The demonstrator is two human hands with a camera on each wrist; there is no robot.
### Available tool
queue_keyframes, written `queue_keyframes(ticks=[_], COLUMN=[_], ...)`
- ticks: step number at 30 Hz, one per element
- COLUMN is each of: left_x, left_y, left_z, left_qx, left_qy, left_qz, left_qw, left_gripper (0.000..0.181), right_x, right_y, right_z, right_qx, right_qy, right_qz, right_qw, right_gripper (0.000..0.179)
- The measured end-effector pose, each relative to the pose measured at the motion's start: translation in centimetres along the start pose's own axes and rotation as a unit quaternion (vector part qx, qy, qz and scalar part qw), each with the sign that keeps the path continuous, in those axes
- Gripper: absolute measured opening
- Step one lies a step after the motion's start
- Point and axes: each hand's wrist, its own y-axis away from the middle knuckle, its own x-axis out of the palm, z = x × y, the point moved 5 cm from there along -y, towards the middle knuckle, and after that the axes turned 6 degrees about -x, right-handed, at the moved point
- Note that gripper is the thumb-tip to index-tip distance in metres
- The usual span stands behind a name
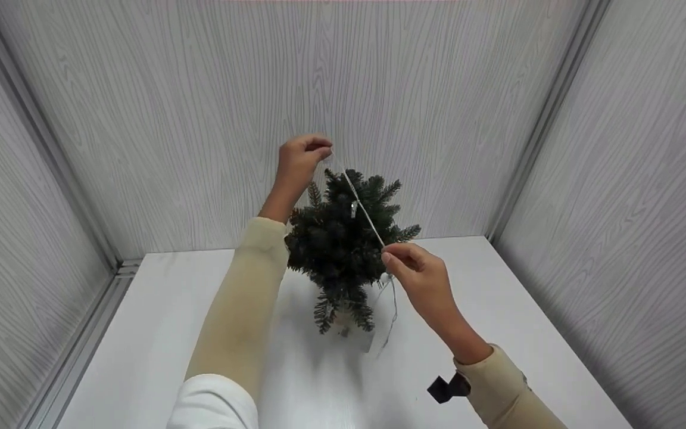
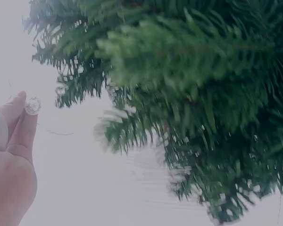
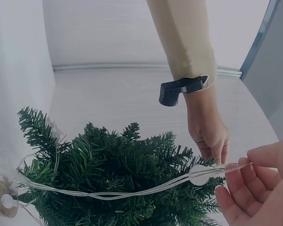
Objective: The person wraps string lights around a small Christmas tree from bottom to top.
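Observation:
A small artificial Christmas tree (image 1: 340,238) with dark green branches stands between the two hands. Behind its top, the left hand (image 1: 304,158) pinches one end of a string of fairy lights (image 1: 367,215). A clear round bulb (image 2: 33,105) shows at those fingertips in the left wrist view. Lower down on the near right side, the right hand (image 1: 423,280) pinches the same string between thumb and fingers. The stretch between the hands runs taut across the tree in the head view. In the right wrist view several twisted clear wires (image 3: 118,194) lead to the right fingertips beside a round bulb (image 3: 199,175).
A loose tail of wire (image 1: 393,316) hangs below the right hand. The tree's pale base (image 1: 346,325) sits on a white table (image 1: 182,333). Grey wood-grain panels (image 1: 200,119) enclose the back and sides. A black wrist camera (image 1: 449,388) is strapped at the right sleeve.

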Motion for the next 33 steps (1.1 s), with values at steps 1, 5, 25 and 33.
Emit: queue_keyframes(ticks=[1,5,25,33], left_x=[-0.2,-1.1,-3.9,-4.9], left_y=[0.1,0.3,1.2,1.8], left_z=[0.2,1.3,5.1,5.5], left_qx=[-0.002,-0.004,-0.019,-0.018], left_qy=[0.001,-0.007,0.0,0.008], left_qz=[-0.004,-0.016,-0.08,-0.103], left_qw=[1.0,0.9998,0.9966,0.9945], left_gripper=[0.015,0.015,0.016,0.017], right_x=[0.1,0.4,2.4,2.4], right_y=[0.0,0.1,0.3,0.4], right_z=[-0.4,-1.7,-1.6,-0.5], right_qx=[0.002,0.0,0.006,-0.024], right_qy=[-0.003,-0.003,0.009,-0.012], right_qz=[0.0,0.008,0.078,0.065], right_qw=[1.0,1.0,0.9969,0.9976], right_gripper=[0.018,0.019,0.024,0.021])
